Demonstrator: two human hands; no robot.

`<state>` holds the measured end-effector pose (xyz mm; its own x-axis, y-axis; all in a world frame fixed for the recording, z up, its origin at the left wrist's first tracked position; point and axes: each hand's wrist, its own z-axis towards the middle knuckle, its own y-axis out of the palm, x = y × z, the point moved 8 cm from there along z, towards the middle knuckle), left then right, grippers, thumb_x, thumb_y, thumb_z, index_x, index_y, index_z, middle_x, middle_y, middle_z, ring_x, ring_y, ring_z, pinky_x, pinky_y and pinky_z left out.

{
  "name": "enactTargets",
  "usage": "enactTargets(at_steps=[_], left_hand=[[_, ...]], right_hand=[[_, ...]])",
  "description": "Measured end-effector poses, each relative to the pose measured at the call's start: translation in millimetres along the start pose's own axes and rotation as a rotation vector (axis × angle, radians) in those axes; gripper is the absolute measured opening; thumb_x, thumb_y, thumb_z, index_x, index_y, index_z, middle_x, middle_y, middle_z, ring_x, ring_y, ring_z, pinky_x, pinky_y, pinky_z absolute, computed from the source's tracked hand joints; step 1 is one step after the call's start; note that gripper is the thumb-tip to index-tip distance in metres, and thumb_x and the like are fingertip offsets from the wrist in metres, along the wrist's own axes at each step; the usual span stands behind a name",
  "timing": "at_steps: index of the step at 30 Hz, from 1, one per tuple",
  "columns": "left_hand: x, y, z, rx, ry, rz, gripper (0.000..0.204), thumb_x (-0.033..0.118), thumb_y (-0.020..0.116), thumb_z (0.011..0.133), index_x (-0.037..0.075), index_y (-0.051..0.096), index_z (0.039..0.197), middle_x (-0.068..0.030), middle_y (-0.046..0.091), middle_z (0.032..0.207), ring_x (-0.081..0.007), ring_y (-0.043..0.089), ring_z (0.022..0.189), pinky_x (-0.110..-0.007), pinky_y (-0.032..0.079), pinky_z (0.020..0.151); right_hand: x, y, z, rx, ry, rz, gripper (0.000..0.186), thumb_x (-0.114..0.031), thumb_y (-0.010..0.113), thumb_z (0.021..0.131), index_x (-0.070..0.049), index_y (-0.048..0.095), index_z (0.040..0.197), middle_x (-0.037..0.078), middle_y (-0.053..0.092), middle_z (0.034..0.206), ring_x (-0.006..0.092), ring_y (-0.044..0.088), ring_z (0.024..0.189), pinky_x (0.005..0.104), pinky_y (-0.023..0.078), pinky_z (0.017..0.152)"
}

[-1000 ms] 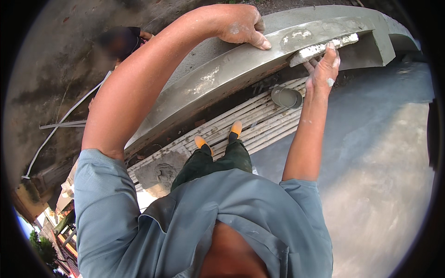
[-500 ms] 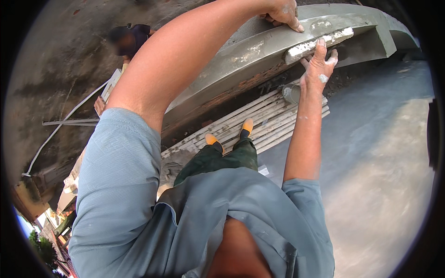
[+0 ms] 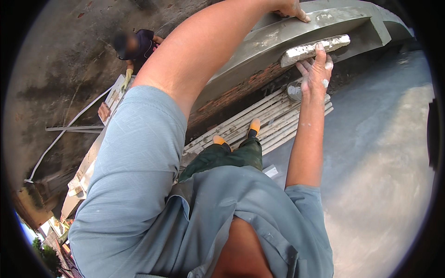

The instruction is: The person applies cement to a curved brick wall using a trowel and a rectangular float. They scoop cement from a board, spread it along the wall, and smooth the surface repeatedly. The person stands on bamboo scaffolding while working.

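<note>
- Right hand [image 3: 316, 76] grasps a thick, pale slab [image 3: 300, 53], thumb laid across its near side and fingers spread beneath; white smears mark the skin.
- Left hand [image 3: 295, 9] reaches to the upper border, partly cut off, its fingertips at the top of a curved grey ledge [image 3: 282, 34]; whether it clasps anything, I cannot tell.
- The slab is just beside the ledge's front edge, slanting, its right end farther from the body; its face is rough and patchy white. I cannot tell whether slab and ledge touch.
- Below the ledge runs a strip of bare reddish brickwork [image 3: 254, 81].
- Dark green trousers [image 3: 227, 158] end in two orange-toed boots [image 3: 255, 124], standing on or beside long pale poles [image 3: 280, 118].
- A bucket [image 3: 292, 91] stands by the poles, partly hidden behind the right wrist.
- Smooth grey floor [image 3: 371, 162] spreads to the right.
- Farther off, at upper left, a co-worker [image 3: 145, 42] in dark clothing puts a gloved hand [image 3: 127, 78] to a pale board [image 3: 116, 92].
</note>
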<state>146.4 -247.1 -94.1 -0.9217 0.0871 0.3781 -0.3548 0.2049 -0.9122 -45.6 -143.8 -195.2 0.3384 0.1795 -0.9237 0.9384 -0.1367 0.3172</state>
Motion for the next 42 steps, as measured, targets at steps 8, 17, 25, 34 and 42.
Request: enactTargets(at_steps=[8,17,25,34,42], left_hand=[[-41,2,-103,-0.015,0.029,-0.053,0.072,0.062,0.074,0.088,-0.004,0.077,0.117,-0.0286,0.075,0.109,-0.0375,0.074,0.104,-0.044,0.057,0.093],[-93,1,-266,-0.192,-0.144,-0.184,0.062,0.058,0.082,0.083,0.0,0.077,0.103,-0.0141,0.073,0.086,-0.0249,0.067,0.081,-0.043,0.052,0.076],[-120,-1,-325,-0.09,-0.211,-0.216,0.053,0.052,0.084,0.085,0.0,0.073,0.093,-0.0118,0.068,0.079,-0.0219,0.062,0.077,-0.039,0.048,0.072],[-126,-35,-391,0.016,-0.265,-0.272,0.058,0.055,0.081,0.086,0.0,0.072,0.097,-0.013,0.066,0.078,-0.0209,0.06,0.076,-0.041,0.051,0.07],[-137,-86,-512,0.418,-0.362,-0.605,0.051,0.051,0.077,0.092,0.001,0.068,0.1,-0.0008,0.061,0.082,-0.009,0.055,0.073,-0.027,0.045,0.064]], right_hand=[[27,46,-46,-0.102,0.102,-0.124,0.113,-0.057,0.083,0.085,0.006,0.024,0.157,0.036,0.039,0.154,0.0567,0.047,0.137,0.0631,0.043,0.112],[112,102,-218,-0.127,0.234,0.215,0.111,-0.026,0.088,0.088,0.004,0.012,0.162,0.024,0.046,0.147,0.0265,0.051,0.132,0.0387,0.04,0.116],[47,28,-22,-0.009,0.145,-0.118,0.105,-0.046,0.086,0.084,0.0,0.024,0.156,0.023,0.05,0.148,0.0381,0.055,0.13,0.0652,0.048,0.104],[159,44,-193,-0.103,0.306,-0.043,0.111,-0.053,0.085,0.084,-0.004,0.021,0.16,0.02,0.048,0.146,0.0346,0.056,0.126,0.0571,0.05,0.096],[158,-188,-110,-0.015,0.33,-0.623,0.089,-0.046,0.08,0.086,-0.008,0.036,0.152,0.016,0.059,0.137,0.0318,0.06,0.122,0.0537,0.053,0.09]])
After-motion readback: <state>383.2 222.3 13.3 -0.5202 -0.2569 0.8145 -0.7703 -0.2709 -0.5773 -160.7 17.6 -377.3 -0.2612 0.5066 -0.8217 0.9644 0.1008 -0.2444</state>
